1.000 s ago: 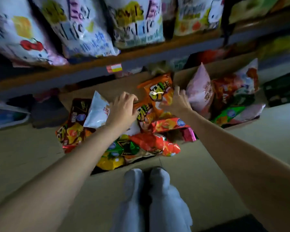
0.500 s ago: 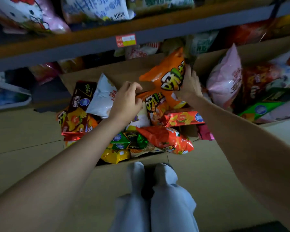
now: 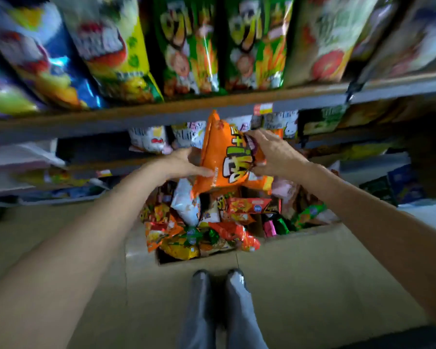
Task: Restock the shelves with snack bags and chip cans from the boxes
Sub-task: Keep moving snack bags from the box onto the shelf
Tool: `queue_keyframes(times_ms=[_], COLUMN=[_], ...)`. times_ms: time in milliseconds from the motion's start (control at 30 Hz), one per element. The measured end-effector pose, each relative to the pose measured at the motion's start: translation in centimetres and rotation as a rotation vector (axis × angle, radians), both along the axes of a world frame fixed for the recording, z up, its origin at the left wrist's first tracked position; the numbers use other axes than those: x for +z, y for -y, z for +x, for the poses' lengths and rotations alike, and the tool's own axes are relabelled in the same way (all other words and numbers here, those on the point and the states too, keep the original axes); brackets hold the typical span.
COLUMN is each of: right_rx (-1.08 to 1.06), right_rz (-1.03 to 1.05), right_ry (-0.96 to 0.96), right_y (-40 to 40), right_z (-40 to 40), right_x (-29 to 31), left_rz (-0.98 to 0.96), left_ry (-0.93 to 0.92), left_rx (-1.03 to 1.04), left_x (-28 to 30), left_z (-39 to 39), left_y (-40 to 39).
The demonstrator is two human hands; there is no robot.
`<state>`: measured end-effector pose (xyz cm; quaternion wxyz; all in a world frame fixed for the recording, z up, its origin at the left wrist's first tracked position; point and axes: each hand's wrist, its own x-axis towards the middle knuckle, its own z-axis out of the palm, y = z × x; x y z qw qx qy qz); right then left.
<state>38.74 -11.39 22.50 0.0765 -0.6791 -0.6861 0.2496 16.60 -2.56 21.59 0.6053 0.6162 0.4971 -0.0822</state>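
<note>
Two hands hold one orange snack bag [image 3: 227, 157] up in the air, above the box [image 3: 275, 244] and in front of the shelves. The left hand [image 3: 184, 163] is on the left side of the bag. Its thumb lies along the front, and its other fingers seem to go behind, where I cannot see them. The right hand [image 3: 272, 152] holds the right side, with fingers curled over the top edge and the front. So both hands grip this same bag.

The box on the floor is full of small bags, red, orange, white, green and yellow, all heaped up. That means a lot of the job is left. Only this one bag is on its way, and it is not on a shelf yet.

The top shelf [image 3: 212, 109] already has a row of big bags [image 3: 186, 44] standing side by side. The shelf below [image 3: 111, 165] has some white bags at the back, with dark room beside them. I think the orange bag goes somewhere there. I see no chip cans.
</note>
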Motion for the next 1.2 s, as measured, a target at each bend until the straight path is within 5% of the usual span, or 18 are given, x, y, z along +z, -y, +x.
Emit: queue_keyframes(times_ms=[167, 300, 433, 733, 1000, 1200], right_rx=[0.075, -0.016, -0.142, -0.243, -0.493, -0.623], right_rz=[0.184, 0.54, 0.75, 0.575, 0.524, 0.61], right_ry=[0.17, 0.192, 0.072, -0.092, -0.324, -0.351], right_y=[0.5, 0.5, -0.6, -5.6, -13.1, -17.0], right_z=[0.7, 1.8, 1.7, -0.8, -2.2, -4.5], right_x=[17.1, 28.5, 35.2, 34.7, 35.1, 34.5], left_rz=[-0.025, 0.106, 0.252, 0.329, 0.572, 0.78], left_ry=[0.176, 0.443, 0.566, 0.511, 0.607, 0.353], left_rx=[-0.219, 0.023, 0.135, 0.168, 0.585, 0.384], left_x=[16.7, 28.5, 33.9, 33.7, 33.4, 33.0], left_z=[-0.5, -1.4, -1.5, 0.7, 2.4, 3.4], left_y=[-3.0, -4.3, -4.0, -3.8, -7.5, -8.5])
